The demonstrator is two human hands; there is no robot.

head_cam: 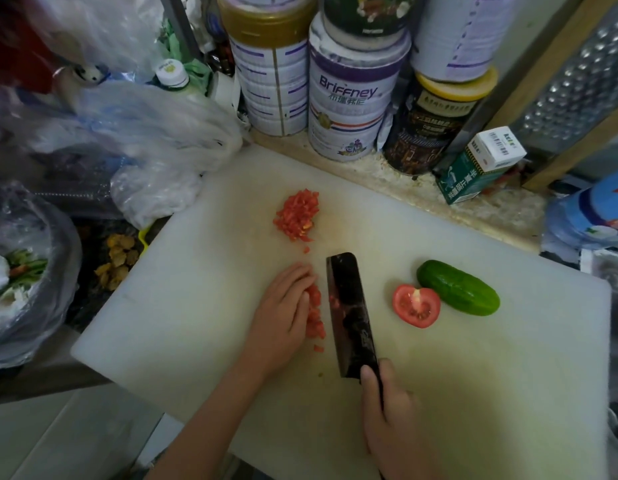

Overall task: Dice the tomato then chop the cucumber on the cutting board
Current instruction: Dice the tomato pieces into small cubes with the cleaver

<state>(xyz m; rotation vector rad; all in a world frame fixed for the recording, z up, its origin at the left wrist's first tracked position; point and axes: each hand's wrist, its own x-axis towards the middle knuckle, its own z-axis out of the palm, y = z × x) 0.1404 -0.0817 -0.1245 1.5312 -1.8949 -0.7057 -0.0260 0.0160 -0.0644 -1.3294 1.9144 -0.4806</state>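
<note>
Right hand [387, 410] at cutting board's [196, 271] near edge: grips knife [349, 317], blade running near-to-far. Left hand [283, 313] holds tomato pieces [314, 313] under bent fingers, against blade's left face. Tomato half [416, 306] and cucumber [458, 287] right of blade, nearer right hand; cucumber's long axis roughly parallel to far edge.

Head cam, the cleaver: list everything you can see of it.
The cleaver has a broad, dark, rectangular blade, seemingly metal, with red tomato bits stuck on its flat. It is low over the white cutting board, tip pointing away from the person. The right hand grips its mostly hidden handle. Just beside its left edge lies chopped tomato under the left hand.
</note>
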